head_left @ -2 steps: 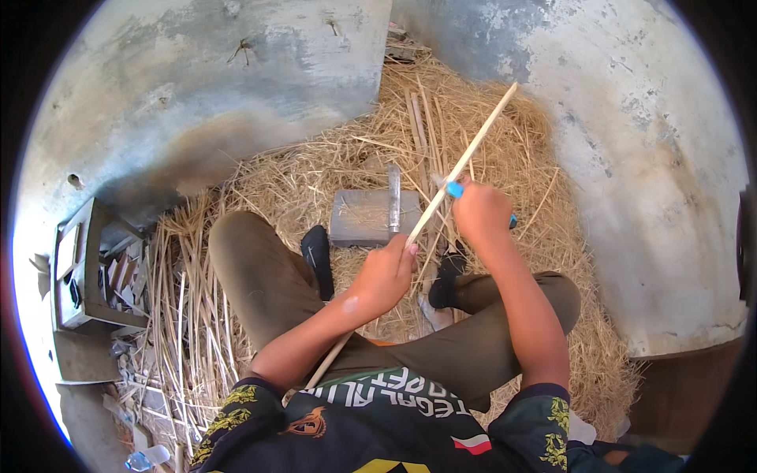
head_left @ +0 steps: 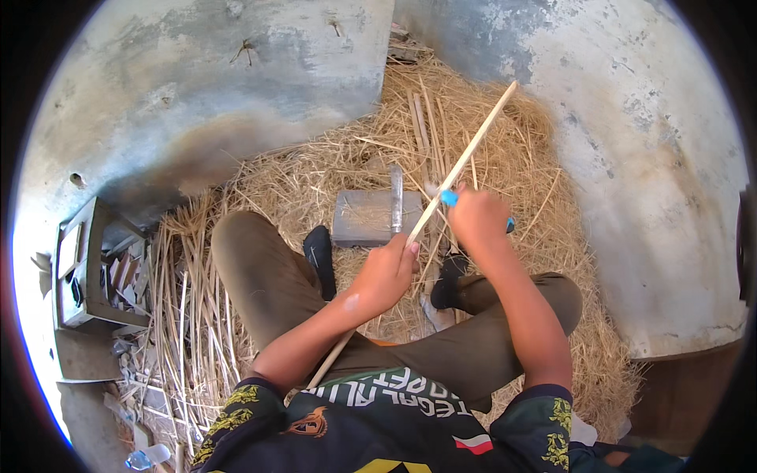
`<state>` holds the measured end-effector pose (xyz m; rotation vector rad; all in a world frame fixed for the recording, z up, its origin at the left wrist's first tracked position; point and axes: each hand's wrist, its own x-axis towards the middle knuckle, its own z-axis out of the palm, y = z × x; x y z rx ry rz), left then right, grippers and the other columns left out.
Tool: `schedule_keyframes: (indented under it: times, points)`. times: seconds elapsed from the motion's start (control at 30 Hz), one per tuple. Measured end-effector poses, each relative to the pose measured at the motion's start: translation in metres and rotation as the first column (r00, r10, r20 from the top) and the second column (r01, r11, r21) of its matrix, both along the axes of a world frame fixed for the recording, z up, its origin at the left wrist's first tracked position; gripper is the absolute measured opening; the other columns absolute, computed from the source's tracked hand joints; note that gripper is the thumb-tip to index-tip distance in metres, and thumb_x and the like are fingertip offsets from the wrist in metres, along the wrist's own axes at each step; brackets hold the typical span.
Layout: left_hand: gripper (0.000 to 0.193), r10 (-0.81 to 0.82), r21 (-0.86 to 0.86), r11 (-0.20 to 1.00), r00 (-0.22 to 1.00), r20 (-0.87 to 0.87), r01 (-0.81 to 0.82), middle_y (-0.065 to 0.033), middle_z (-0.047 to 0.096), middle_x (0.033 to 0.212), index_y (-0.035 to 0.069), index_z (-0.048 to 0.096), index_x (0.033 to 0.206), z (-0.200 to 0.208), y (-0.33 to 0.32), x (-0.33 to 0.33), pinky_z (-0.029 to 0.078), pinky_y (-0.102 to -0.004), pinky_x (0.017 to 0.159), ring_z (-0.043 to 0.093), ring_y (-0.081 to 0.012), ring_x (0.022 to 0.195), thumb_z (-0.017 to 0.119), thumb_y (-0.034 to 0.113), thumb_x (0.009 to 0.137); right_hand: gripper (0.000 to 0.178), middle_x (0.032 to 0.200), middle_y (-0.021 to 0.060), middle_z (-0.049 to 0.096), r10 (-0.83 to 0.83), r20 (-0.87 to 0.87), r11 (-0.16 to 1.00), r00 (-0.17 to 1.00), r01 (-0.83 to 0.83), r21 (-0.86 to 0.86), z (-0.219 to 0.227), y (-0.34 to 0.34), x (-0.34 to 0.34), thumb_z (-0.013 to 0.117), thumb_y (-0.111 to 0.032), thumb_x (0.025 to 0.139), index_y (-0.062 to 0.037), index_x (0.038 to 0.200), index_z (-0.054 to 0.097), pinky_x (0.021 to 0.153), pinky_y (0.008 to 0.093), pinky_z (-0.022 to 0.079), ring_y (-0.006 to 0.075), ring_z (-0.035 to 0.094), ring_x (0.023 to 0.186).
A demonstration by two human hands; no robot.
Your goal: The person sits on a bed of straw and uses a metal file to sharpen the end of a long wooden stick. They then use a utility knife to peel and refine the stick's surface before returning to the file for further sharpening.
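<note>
A long pale strip, apparently bamboo (head_left: 475, 143), runs slantwise from the upper right down past my left forearm to my lap. My left hand (head_left: 388, 272) is closed around it near its middle. Farther up, my right hand (head_left: 481, 218) grips a blue-handled knife (head_left: 449, 198) beside the strip. Its small blade is blurred and lies against or very near the strip. Beyond my left hand, a large metal blade (head_left: 397, 201) rests on a grey block (head_left: 359, 217).
Straw-like shavings (head_left: 512, 158) cover the floor. Long thin strips (head_left: 201, 315) lie by my left knee. A wooden box-like stand (head_left: 98, 264) holds scraps at the left. Worn walls (head_left: 646, 158) rise on both sides. A plastic bottle (head_left: 147, 457) lies at lower left.
My right hand and the knife have shifted slightly left and down along the strip. The left hand keeps its grip, and the strip has barely moved.
</note>
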<state>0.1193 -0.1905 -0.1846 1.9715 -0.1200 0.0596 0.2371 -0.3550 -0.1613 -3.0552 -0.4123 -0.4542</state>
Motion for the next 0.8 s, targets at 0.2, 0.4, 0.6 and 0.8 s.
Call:
schedule_keyframes:
  times: [0.2,0.4,0.6,0.8]
  points:
    - [0.027,0.088,0.0,0.996,0.996,0.027,-0.088,-0.0288,0.061,0.073,-0.002,0.056,0.102,-0.003,-0.002,-0.002,0.045,-0.0521,0.062,0.06,-0.0516,0.072,0.049,0.023,0.106,0.041,0.061,0.0165,0.067,0.135,0.12,0.986,0.984,-0.145,0.077,-0.008,0.006,0.001,0.048,-0.021,0.102,-0.005,0.071,0.071,0.053,0.0473,0.054,0.0375,0.069,0.057]
    - [0.024,0.012,0.089,0.996,0.999,0.036,-0.015,-0.0305,0.06,0.074,-0.001,0.051,0.1,0.005,-0.01,-0.015,0.044,-0.0551,0.06,0.059,-0.0531,0.072,0.047,0.022,0.107,0.037,0.069,0.0179,0.069,-0.069,0.13,0.997,0.989,0.065,0.032,0.018,-0.02,0.041,0.046,-0.019,0.103,-0.0025,0.081,0.071,0.056,0.0454,0.056,0.0358,0.071,0.063]
    - [0.022,-0.007,0.132,0.991,1.0,0.006,0.006,-0.0297,0.06,0.073,0.0,0.052,0.1,0.013,-0.011,-0.022,0.044,-0.0553,0.06,0.06,-0.0529,0.071,0.048,0.021,0.106,0.031,0.081,0.0176,0.072,-0.263,0.023,0.965,0.964,0.263,0.01,0.052,-0.049,0.07,0.051,-0.02,0.1,-0.0022,0.085,0.071,0.057,0.044,0.056,0.0333,0.072,0.069]
    - [0.02,-0.142,0.126,0.982,0.99,-0.001,0.141,-0.0275,0.062,0.072,-0.001,0.051,0.1,0.017,-0.022,-0.036,0.046,-0.0559,0.062,0.061,-0.0519,0.071,0.047,0.018,0.106,0.023,0.091,0.0168,0.075,-0.53,0.14,0.845,0.836,0.534,0.011,0.104,-0.13,0.108,0.059,-0.02,0.095,-0.0038,0.091,0.075,0.066,0.0419,0.06,0.0314,0.076,0.084]
